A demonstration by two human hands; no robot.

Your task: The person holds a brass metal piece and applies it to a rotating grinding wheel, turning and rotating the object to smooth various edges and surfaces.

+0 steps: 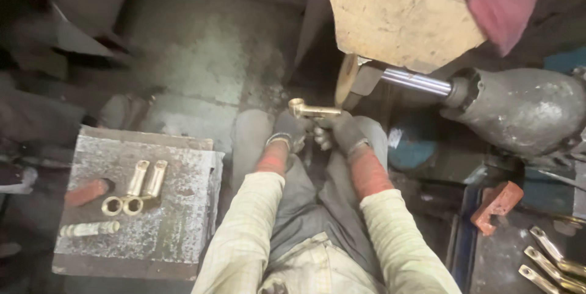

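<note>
The brass fitting (312, 110) sat level above the worker's knees, its ringed end pointing left and its other end just touching the buffing wheel (347, 79). Both gloved hands were closed around it from below: the left hand (289, 130) under the ring end, the right hand (343, 130) close to the wheel. From where I stood, the danger seemed plain: if the wheel was turning, it might snatch the piece out of that grip and throw it, or drag the right glove's fingertips into the rim. The motor housing (525, 114) and its bare shaft (415, 81) lay just beside his right forearm, where a loose cuff could catch. Two finished brass pieces (135, 188) rested on the metal stand (183, 208) to his left.
</note>
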